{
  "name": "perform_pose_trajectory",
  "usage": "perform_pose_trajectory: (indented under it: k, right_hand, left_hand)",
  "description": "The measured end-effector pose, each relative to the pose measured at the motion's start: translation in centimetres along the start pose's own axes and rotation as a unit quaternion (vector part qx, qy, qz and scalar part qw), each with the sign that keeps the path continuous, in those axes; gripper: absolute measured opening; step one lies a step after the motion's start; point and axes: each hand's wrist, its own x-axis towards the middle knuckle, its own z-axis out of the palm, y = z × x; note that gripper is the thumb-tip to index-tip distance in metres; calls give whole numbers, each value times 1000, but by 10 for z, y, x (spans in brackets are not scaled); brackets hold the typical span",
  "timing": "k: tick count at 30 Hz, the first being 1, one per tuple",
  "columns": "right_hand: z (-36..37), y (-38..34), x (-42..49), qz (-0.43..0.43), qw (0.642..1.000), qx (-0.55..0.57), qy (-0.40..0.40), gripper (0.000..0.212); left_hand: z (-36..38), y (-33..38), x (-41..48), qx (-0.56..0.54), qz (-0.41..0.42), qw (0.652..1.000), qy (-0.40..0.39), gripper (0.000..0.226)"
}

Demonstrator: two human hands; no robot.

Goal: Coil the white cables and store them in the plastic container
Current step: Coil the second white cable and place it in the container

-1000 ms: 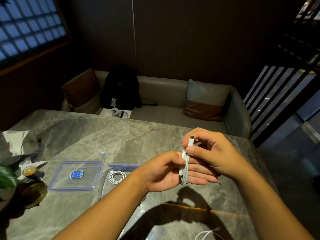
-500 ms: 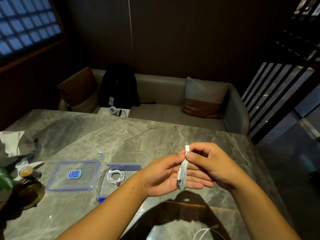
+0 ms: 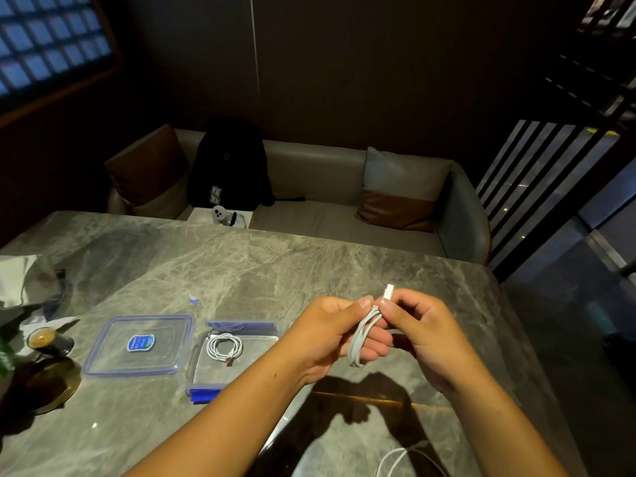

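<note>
My left hand holds a bundle of white cable looped around its fingers, above the marble table. My right hand pinches the cable's end just below its white plug, which sticks up between thumb and forefinger. To the left on the table stands the open plastic container with blue clips, and one coiled white cable lies inside it. Its clear lid with a blue label lies flat beside it on the left. Another loose white cable shows at the bottom edge.
A glass of coffee on a dark saucer and crumpled paper occupy the table's left edge. Behind the table runs a sofa with cushions and a black backpack. The table edge drops off at the right.
Both hands have moved lower and slightly right with the cable bundle. The right hand still pinches the plug end, now closer to the left thumb.
</note>
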Motion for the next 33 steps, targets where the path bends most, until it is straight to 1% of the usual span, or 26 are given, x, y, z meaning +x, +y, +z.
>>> perform_pose_trajectory:
  k: [2, 4, 5, 8, 12, 13, 17, 20, 22, 24, 26, 28, 30, 33]
  right_hand:
    - [5, 4, -2, -2, 999, -9, 30, 20]
    - [9, 8, -3, -8, 998, -15, 63, 19]
    - [11, 9, -4, -12, 996, -20, 82, 18]
    - [12, 13, -7, -24, 991, -26, 129, 16]
    - [17, 16, -16, -22, 987, -7, 156, 15]
    - [18, 18, -18, -21, 987, -7, 161, 15]
    - [26, 19, -20, -21, 986, 2, 168, 13]
    - [26, 21, -21, -37, 987, -18, 158, 11]
    - [23, 20, -22, -42, 989, -23, 140, 11]
    - [21, 20, -22, -30, 992, -7, 122, 12]
    - [19, 21, -22, -14, 994, 12, 109, 13]
    - [18, 21, -22, -15, 995, 0, 100, 13]
    - [18, 23, -21, -25, 994, -6, 107, 12]
    - [19, 24, -20, -37, 991, -7, 126, 9]
  left_hand:
    - [-3, -3, 2, 34, 25, 999, 28, 37]
    - [-4, -4, 2, 49, 37, 998, 29, 37]
    - [-5, -6, 2, 52, 41, 998, 20, 35]
    - [-15, -7, -2, 92, 50, 994, 3, 18]
    - [-30, -8, -5, 61, 25, 997, -48, 26]
    - [-31, -9, -5, 61, 24, 997, -49, 26]
    - [-26, -15, -3, 115, 48, 992, -2, 27]
    - [-26, -15, -6, 130, 58, 989, -31, 29]
    - [-28, -13, -7, 187, 63, 979, -44, 23]
    - [-28, -13, -8, 225, 63, 971, -55, 20]
    - [-28, -12, -8, 233, 56, 968, -75, 17]
    - [-27, -11, -8, 246, 52, 964, -88, 14]
    - [-26, -14, -8, 240, 56, 966, -74, 14]
    - [-27, -22, -4, 222, 67, 973, -14, 9]
